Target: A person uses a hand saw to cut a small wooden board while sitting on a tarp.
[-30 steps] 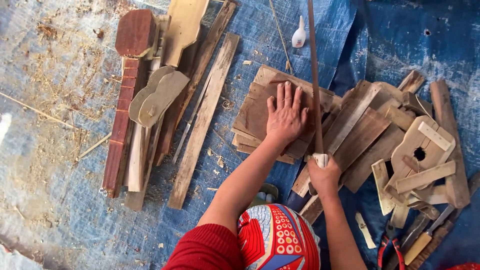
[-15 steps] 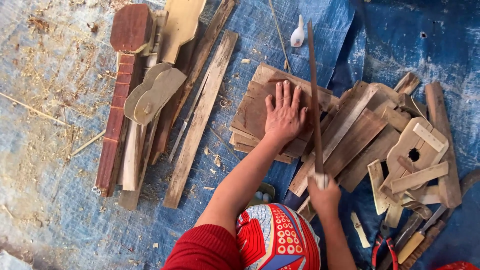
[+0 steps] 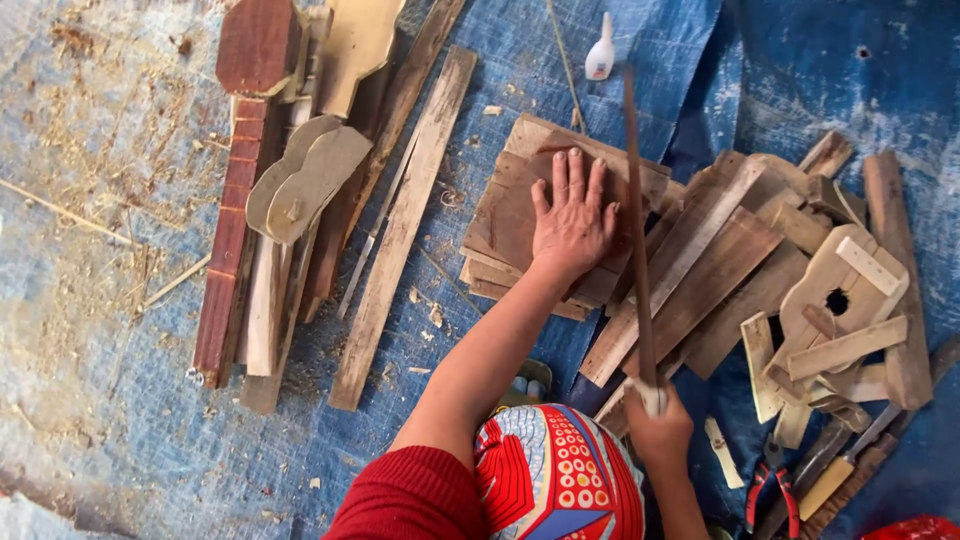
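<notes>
My left hand (image 3: 573, 222) lies flat, fingers spread, on a stack of thin brown wooden boards (image 3: 512, 215) on the blue tarp (image 3: 700, 60). My right hand (image 3: 660, 432) grips the near end of a long thin saw blade (image 3: 634, 210) that stands on edge along the right side of the stack, next to my left hand. My red sleeve and patterned clothing fill the bottom of the view.
Left of the stack lie long wooden strips (image 3: 400, 230), a dark fretted neck (image 3: 235, 220) and guitar-shaped cutouts (image 3: 305, 180). To the right lie more planks and a small instrument body with a hole (image 3: 835, 295). A white glue bottle (image 3: 600, 48) sits at top; pliers (image 3: 772, 490) lie at bottom right.
My right hand has drawn the saw blade back toward me, a little lower in view. My left hand stays pressed on the stack.
</notes>
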